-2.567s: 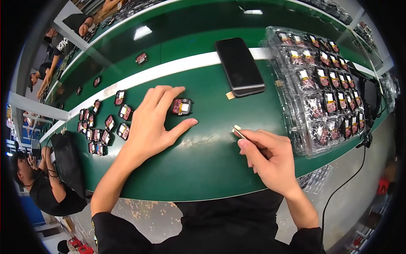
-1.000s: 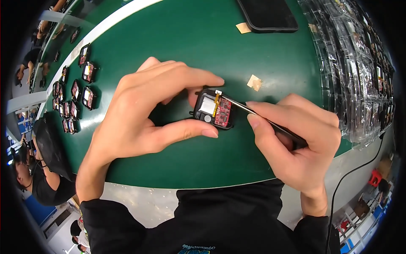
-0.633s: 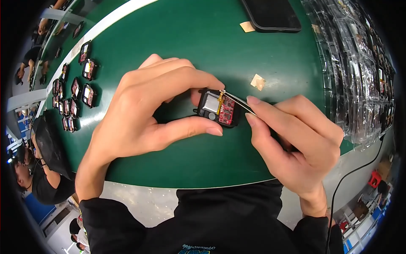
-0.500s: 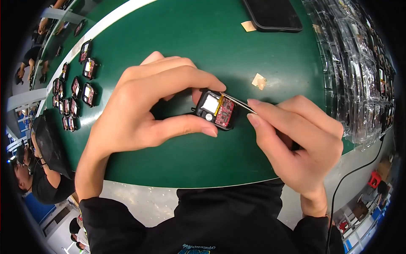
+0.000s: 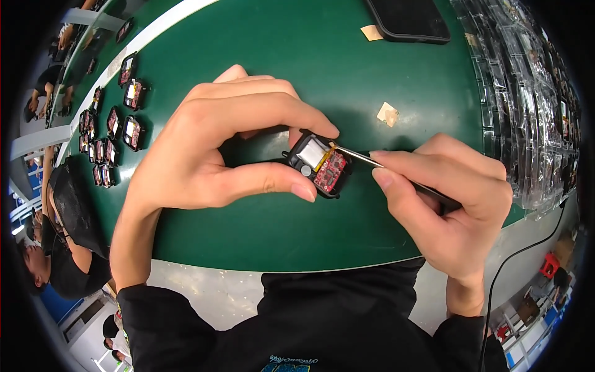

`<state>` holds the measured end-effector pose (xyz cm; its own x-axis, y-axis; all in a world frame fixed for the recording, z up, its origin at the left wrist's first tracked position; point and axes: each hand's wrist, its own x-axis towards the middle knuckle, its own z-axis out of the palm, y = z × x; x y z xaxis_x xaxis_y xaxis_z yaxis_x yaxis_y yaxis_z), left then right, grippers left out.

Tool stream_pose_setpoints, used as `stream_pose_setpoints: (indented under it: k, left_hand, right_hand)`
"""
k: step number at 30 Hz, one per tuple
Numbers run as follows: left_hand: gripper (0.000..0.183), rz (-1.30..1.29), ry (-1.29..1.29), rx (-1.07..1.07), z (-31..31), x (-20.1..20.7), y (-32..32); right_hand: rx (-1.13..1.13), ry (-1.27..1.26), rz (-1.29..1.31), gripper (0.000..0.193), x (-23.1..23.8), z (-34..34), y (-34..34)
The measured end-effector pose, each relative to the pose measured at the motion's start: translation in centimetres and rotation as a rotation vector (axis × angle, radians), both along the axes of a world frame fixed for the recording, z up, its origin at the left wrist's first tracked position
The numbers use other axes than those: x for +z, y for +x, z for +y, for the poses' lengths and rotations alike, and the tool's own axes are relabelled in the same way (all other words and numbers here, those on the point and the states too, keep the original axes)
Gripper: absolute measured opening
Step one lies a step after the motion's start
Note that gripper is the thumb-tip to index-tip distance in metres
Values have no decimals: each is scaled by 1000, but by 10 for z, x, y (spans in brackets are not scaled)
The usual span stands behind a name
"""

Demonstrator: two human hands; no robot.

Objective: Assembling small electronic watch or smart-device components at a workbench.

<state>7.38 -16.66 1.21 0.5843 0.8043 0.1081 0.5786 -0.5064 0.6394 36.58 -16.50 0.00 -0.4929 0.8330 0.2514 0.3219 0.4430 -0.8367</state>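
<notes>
Between the thumb and fingers of my left hand (image 5: 214, 139) is a small black device housing (image 5: 294, 162), tilted, its inside facing up. Within it lie a silvery battery (image 5: 311, 153), a strip of yellow tape, a small round silver part (image 5: 305, 170) and a red circuit board (image 5: 331, 173). My right hand (image 5: 452, 204) pinches a pair of slim dark tweezers (image 5: 359, 157) between thumb and forefinger. Their tip meets the housing's upper right corner, by the end of the yellow tape. Whether the tip grips anything there is too small to tell.
Several similar open housings (image 5: 132, 133) stand at the left of the green table (image 5: 260, 239). A black phone-like slab (image 5: 409, 22) and small tan paper pieces (image 5: 388, 115) lie beyond my hands. Stacked clear plastic trays (image 5: 517, 111) line the right side. A co-worker (image 5: 74, 263) sits at the left.
The housing has turned slightly clockwise in my left hand. My right hand has shifted a little right and down, and more of the tweezers shows, with the tip still at the housing's upper corner.
</notes>
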Motion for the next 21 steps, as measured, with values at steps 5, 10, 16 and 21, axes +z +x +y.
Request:
stream_pose_setpoints:
  k: [5, 10, 16, 21]
  left_hand:
    - [70, -5, 20, -10, -2, 0, 3]
    - [61, -20, 19, -34, 0, 2, 4]
    - [58, 20, 21, -43, 0, 6, 6]
    - [59, -6, 26, -44, 1, 6, 5]
  right_hand:
    - [8, -13, 6, 24, -1, 0, -1]
    - [2, 14, 22, 24, -3, -1, -3]
    - [1, 38, 25, 24, -4, -2, -2]
    - [5, 142, -1, 21, -3, -2, -1]
